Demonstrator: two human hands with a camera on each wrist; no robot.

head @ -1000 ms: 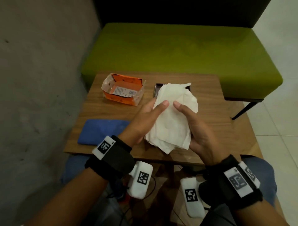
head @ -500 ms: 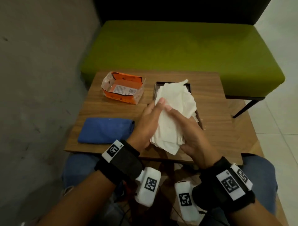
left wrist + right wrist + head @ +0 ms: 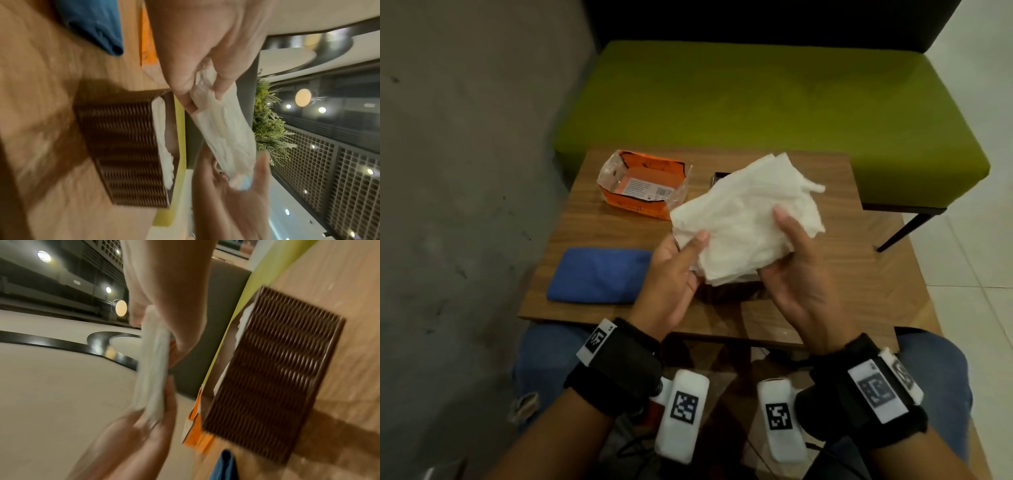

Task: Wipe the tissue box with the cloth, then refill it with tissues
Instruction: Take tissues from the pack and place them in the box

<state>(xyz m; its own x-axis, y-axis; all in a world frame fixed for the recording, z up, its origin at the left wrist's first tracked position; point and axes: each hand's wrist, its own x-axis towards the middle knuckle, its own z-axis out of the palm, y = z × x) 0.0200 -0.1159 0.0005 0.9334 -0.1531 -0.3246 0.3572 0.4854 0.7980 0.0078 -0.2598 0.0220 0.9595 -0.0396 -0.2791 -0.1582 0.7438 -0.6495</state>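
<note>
Head view shows me two hands holding one stack of white tissues in the middle of the frame, raised above the table. My left hand grips the stack's lower left edge, thumb on top and fingers under it; my right hand clamps the lower right edge the same way, thumb lying across the top sheet. The two hands are apart, joined only by the tissues. One tissue box, dark brown with ribbed sides, sits on the table just below the stack; in the head view it is mostly hidden, with only a dark corner and its near side showing. Its top is open, and in both wrist views I see a few white tissues lying inside along one wall, while the rest of the inside is hidden from me. One orange tissue packet lies at upper left of the table, torn open, and I see no tissues in what shows of its inside; it carries a white label with a barcode, but I cannot read the print. One folded blue cloth lies flat at the left of the table, just beside my left hand and apart from the box. One green bench fills the upper frame behind the table. Each wrist strap carries black-and-white square code tags.
</note>
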